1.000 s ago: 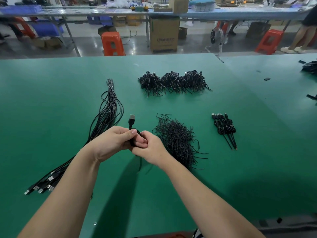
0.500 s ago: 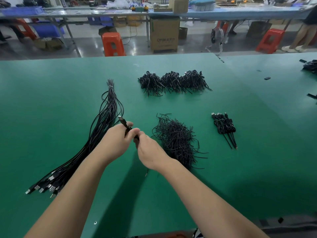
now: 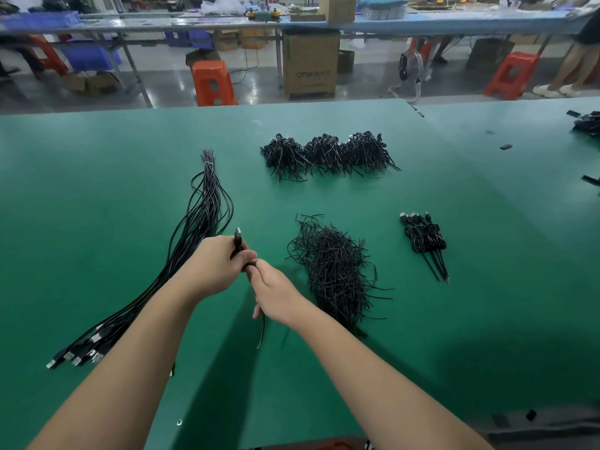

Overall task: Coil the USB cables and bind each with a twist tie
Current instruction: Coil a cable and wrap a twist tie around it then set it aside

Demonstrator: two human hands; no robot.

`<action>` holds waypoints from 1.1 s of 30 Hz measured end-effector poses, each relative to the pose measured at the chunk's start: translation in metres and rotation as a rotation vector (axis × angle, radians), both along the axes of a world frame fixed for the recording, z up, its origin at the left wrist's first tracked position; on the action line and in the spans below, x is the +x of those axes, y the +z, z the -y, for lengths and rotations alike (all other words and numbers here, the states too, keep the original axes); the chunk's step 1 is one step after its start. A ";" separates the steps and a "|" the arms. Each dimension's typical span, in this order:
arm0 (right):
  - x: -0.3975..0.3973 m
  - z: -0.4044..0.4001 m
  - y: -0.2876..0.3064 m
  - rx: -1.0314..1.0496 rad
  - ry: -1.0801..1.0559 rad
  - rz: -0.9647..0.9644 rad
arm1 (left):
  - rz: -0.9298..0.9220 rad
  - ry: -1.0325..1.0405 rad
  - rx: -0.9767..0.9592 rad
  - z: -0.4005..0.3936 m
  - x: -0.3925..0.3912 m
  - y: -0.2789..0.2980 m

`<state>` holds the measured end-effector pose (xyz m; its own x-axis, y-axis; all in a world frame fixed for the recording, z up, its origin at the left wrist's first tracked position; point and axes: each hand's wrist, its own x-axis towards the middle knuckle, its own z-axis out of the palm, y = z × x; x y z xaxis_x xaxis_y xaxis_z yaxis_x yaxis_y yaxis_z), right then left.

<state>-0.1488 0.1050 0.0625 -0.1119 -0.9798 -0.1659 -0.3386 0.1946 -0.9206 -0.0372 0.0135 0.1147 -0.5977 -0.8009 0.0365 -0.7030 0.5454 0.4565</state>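
My left hand (image 3: 214, 264) grips a coiled black USB cable (image 3: 238, 243), whose plug sticks up above the fingers. My right hand (image 3: 276, 292) meets it from the right and pinches at the coil; a thin black end hangs down below this hand toward the table. The coil itself is mostly hidden by both hands. A long bundle of uncoiled USB cables (image 3: 194, 241) lies to the left, plugs toward me. A loose heap of black twist ties (image 3: 334, 267) lies just right of my hands. Several bound coils (image 3: 423, 238) rest further right.
The green table (image 3: 97, 206) carries three larger heaps of bound cables (image 3: 328, 155) at the back. More black parts (image 3: 587, 123) lie at the far right edge. Beyond the table are orange stools (image 3: 212, 82), a cardboard box (image 3: 310, 64) and another bench.
The plug has swung from upright to leaning left as the coil turned in my hands. My right hand has shifted lower and a thin black end now hangs beneath it.
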 end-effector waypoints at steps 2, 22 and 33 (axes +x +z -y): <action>0.002 0.000 -0.004 0.006 -0.015 -0.036 | 0.007 -0.008 0.012 0.001 -0.001 -0.003; -0.008 -0.011 -0.065 -0.157 -0.511 -0.145 | -0.366 0.251 0.298 0.021 -0.043 -0.080; -0.012 -0.007 -0.068 -0.169 -0.519 -0.102 | -0.068 0.067 0.182 0.030 -0.094 -0.107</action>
<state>-0.1604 0.1120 -0.0057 -0.5942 -0.8039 0.0259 -0.3266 0.2117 -0.9212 -0.1315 -0.0167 0.0073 -0.5441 -0.8358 -0.0740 -0.6992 0.4029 0.5906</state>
